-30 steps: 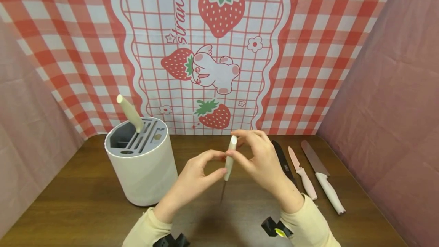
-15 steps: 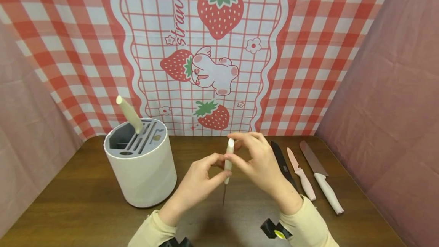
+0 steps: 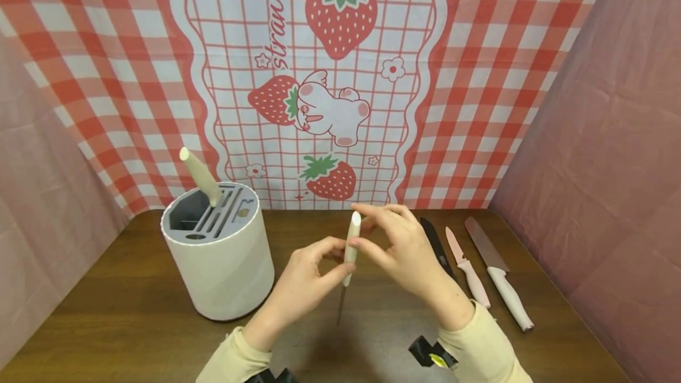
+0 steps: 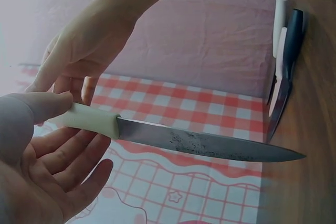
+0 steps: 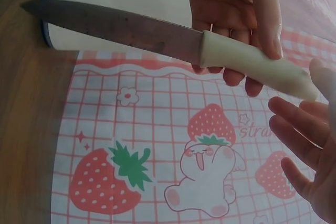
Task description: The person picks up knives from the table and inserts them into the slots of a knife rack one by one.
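A knife with a cream handle (image 3: 351, 247) is held upright in front of the person, its blade (image 4: 210, 142) pointing down toward the table. The left hand (image 3: 305, 273) pinches the handle near the blade between thumb and fingers, as the right wrist view also shows in its handle (image 5: 247, 61). At the butt end, the right hand (image 3: 401, 250) holds the handle with thumb and fingertips, its other fingers spread. Dark specks mark the blade's side in the left wrist view.
A white knife block (image 3: 223, 276) stands at the left, with a cream-handled knife (image 3: 201, 176) leaning in it. On the wooden table (image 3: 133, 336) at the right lie a black knife (image 3: 437, 247), a small pink knife (image 3: 470, 276) and a larger white-handled knife (image 3: 508, 294). A strawberry-print cloth hangs behind.
Both hands still hold the knife. Its handle has shifted slightly left, and the blade tip has swung a little left from where it was half a second ago.
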Available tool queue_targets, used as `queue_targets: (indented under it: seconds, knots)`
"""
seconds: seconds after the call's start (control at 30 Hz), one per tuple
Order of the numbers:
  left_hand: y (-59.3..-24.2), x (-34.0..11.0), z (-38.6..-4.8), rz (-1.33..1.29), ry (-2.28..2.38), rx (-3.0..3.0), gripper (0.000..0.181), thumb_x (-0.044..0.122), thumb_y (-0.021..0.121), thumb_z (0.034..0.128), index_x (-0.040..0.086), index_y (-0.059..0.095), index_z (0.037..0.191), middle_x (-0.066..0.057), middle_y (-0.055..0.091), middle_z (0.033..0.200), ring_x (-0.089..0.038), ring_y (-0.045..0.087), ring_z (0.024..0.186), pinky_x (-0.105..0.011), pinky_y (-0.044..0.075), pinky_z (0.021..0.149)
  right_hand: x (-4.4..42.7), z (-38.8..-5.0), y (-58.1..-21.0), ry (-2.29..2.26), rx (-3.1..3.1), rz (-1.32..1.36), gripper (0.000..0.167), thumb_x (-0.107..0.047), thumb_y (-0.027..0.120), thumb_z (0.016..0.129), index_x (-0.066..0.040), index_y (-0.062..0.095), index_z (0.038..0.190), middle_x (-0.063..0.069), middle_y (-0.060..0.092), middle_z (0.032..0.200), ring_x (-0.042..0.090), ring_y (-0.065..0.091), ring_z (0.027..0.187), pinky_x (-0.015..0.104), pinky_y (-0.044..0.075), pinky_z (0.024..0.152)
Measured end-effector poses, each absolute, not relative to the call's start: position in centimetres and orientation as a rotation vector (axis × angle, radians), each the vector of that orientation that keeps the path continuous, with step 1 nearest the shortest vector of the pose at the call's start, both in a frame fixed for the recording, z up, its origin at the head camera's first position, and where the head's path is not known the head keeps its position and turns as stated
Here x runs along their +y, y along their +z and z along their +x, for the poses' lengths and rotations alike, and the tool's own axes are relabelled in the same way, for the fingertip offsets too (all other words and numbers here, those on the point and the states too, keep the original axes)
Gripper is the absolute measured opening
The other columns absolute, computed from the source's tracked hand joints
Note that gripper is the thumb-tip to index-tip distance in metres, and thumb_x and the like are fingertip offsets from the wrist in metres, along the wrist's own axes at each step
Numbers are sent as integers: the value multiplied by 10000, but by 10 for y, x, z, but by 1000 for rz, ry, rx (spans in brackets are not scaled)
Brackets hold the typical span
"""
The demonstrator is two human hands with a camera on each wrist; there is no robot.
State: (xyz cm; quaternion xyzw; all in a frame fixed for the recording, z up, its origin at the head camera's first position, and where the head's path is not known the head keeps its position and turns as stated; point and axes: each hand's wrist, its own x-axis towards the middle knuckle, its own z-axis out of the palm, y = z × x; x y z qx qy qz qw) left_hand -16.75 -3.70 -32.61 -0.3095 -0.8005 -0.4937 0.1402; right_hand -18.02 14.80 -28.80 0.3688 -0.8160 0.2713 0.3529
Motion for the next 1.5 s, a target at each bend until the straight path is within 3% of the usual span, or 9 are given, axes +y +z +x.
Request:
queue_targets:
  seconds: [0.1, 0.5, 0.97, 1.23, 1.5]
  knots:
    - [-324, -38, -167, -877, -1461, -2306, 203, 211, 674, 815, 209, 626, 1012, 117, 650, 850, -26, 599, 826, -302, 478, 786, 150, -179, -288, 712, -2139, 959, 516, -237, 712, 760, -106, 555, 1233, -43, 666, 842, 179, 536, 953, 361, 397, 870]
    - [-321, -47, -167, -813, -1418, -2260, 210, 192, 702, 789, 172, 642, 989, 78, 652, 835, -38, 599, 801, -290, 490, 754, 162, -177, -293, 724, -2215, 983, 369, -223, 592, 875, -125, 552, 1228, -88, 666, 893, 166, 521, 1007, 389, 366, 902]
    - [-315, -67, -162, -762, -1440, -2210, 170, 131, 677, 804, 161, 641, 968, 53, 684, 871, -50, 619, 814, -294, 497, 771, 176, -179, -306, 560, -2246, 974, 260, -234, 601, 867, -145, 629, 1110, -89, 657, 868, 156, 545, 937, 355, 382, 871]
    - [-307, -77, -158, -757, -1469, -2120, 200, 72, 662, 805, 160, 643, 984, 40, 682, 889, -74, 609, 827, -261, 466, 784, 185, -182, -320, 472, -2259, 1035, 251, -171, 644, 826, -151, 637, 1076, -120, 651, 861, 12, 575, 766, 338, 400, 861]
    - [-303, -85, -155, -761, -1500, -2081, 195, 67, 644, 824, 154, 632, 998, 38, 680, 888, -100, 616, 833, -284, 478, 780, 194, -181, -327, 443, -2313, 1005, 253, -168, 652, 818, -187, 639, 1069, -125, 661, 931, -7, 581, 793, 351, 397, 882]
